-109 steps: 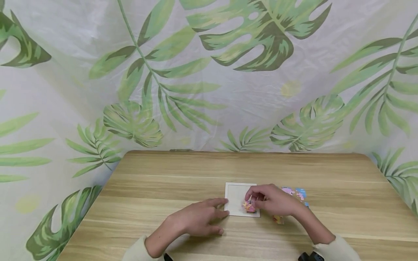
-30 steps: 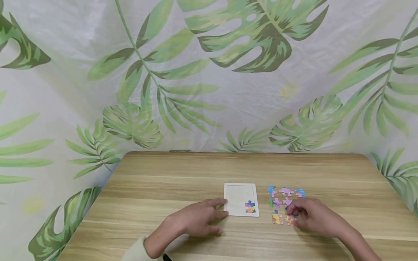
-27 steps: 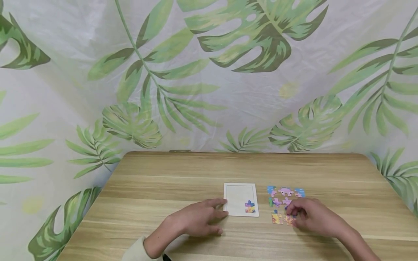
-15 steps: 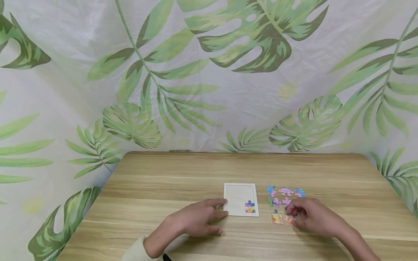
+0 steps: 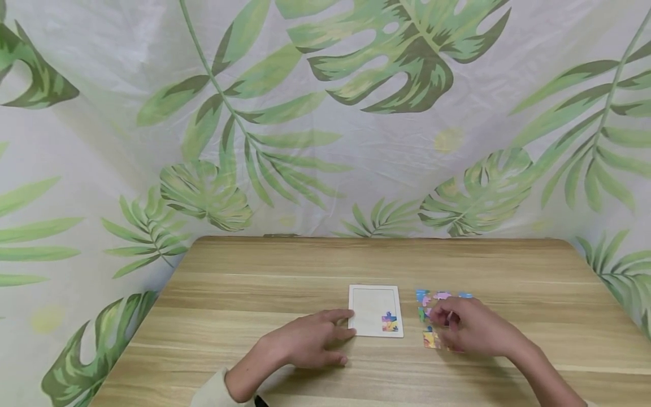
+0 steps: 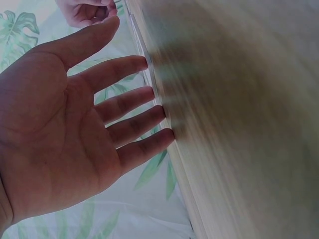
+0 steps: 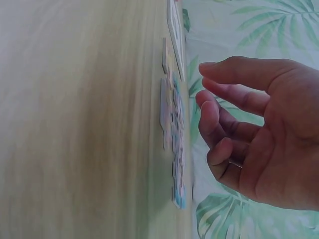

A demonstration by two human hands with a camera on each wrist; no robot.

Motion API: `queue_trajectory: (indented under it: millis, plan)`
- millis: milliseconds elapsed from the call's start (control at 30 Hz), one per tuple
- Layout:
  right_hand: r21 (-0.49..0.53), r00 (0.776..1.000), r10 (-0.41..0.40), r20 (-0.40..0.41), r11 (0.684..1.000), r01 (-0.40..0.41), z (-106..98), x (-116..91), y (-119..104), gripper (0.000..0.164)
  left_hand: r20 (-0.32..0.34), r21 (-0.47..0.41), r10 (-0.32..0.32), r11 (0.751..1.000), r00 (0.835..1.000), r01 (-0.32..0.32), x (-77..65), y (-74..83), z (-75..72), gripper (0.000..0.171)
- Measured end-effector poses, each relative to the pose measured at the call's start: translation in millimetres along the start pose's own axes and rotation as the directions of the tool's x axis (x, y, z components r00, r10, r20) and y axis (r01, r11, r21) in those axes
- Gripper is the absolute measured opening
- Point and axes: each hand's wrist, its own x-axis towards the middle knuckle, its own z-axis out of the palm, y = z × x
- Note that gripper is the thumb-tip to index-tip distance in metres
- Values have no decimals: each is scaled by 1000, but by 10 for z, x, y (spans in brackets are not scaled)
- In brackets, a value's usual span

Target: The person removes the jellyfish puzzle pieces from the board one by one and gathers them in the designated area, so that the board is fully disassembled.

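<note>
A white puzzle tray (image 5: 367, 305) lies flat on the table, one colourful jigsaw piece (image 5: 389, 324) sitting in its lower right corner. At the tray's left edge, my left hand (image 5: 307, 339) rests with its fingers spread and fairly straight, as the left wrist view also shows. My right hand (image 5: 470, 328) is just over the loose jigsaw pieces (image 5: 429, 339) to the right of the tray, hiding several of them. In the right wrist view its fingers (image 7: 209, 119) curl loosely above the pieces, with nothing seen between thumb and forefinger.
The wood-grain table (image 5: 264, 282) reaches back to a leaf-print cloth (image 5: 315, 141) hung behind it and along the sides. Loose pieces at the far side of the group show blue (image 5: 422, 295) and pink (image 5: 442, 295).
My right hand, which held a piece over the tray at first, moved right to the loose pieces and has now shifted slightly left and away from me. My left hand stays put.
</note>
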Motion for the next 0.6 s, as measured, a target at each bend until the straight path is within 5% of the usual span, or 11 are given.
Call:
queue_trajectory:
  millis: [600]
  plan:
    - [-39, 1000, -23, 8, 999, 24, 112, 322, -166, 20, -11, 12, -9, 1000, 1000, 9, 1, 22, 9, 56]
